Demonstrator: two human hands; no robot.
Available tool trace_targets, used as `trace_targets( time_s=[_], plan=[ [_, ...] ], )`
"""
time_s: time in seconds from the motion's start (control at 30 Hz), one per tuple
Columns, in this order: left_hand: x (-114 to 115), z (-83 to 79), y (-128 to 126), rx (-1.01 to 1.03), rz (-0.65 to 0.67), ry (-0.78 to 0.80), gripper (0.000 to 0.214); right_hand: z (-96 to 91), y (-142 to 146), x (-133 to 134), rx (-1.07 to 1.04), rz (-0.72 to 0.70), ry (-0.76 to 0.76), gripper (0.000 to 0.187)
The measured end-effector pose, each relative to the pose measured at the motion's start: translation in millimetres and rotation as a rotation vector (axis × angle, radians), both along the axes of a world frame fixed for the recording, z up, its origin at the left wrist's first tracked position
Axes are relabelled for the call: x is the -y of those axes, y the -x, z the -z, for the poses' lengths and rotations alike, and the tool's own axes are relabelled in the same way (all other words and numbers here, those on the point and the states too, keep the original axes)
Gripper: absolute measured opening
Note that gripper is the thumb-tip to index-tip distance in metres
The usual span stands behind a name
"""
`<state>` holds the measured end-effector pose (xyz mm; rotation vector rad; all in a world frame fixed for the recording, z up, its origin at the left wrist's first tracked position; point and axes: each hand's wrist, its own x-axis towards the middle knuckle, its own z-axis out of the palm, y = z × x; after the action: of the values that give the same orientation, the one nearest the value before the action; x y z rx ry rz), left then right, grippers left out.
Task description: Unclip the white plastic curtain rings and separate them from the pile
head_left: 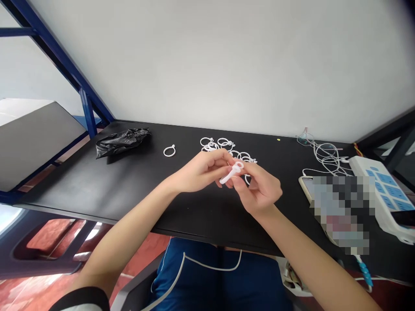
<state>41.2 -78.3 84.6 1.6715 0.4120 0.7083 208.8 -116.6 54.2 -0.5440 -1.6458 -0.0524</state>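
Between both hands, above the black tabletop, is a white plastic curtain ring (231,173) with a small eyelet at its upper end, turned nearly edge-on to me. The fingers of my left hand (207,170) are closed on its left side. My right hand (257,185) pinches it from the right, thumb near the eyelet. Just behind my hands lies a loose pile of similar white curtain rings (210,146), partly hidden by my fingers. One single curtain ring (169,151) lies apart to the left of the pile.
A crumpled black plastic bag (121,141) lies at the left of the black table (136,185). On the right are a phone (337,211) with a blurred screen, a white power strip (382,194), tangled white cables (327,155) and glasses (305,138). A wall stands behind.
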Motion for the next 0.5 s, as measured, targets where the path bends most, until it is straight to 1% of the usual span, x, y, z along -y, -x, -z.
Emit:
trace_targets(
  time_s=[0.1,0.2,0.33,0.5],
  plan=[
    [5.8,1.5,-3.1,0.087,0.002,0.06,0.02,-5.3,-0.3,4.4,-0.038,0.022,0.012,0.028],
    [8.5,2.0,-4.6,0.145,-0.007,0.054,0.016,-5.3,-0.7,5.8,-0.09,0.045,0.031,0.022],
    [11.6,4.7,-10.1,0.163,-0.025,0.069,0.013,-1.5,0.1,4.8,-0.12,0.086,0.011,0.02],
    [13.6,7.1,-12.9,0.181,-0.09,0.062,0.016,0.2,1.4,5.1,-0.142,0.143,-0.016,0.017]
  ],
)
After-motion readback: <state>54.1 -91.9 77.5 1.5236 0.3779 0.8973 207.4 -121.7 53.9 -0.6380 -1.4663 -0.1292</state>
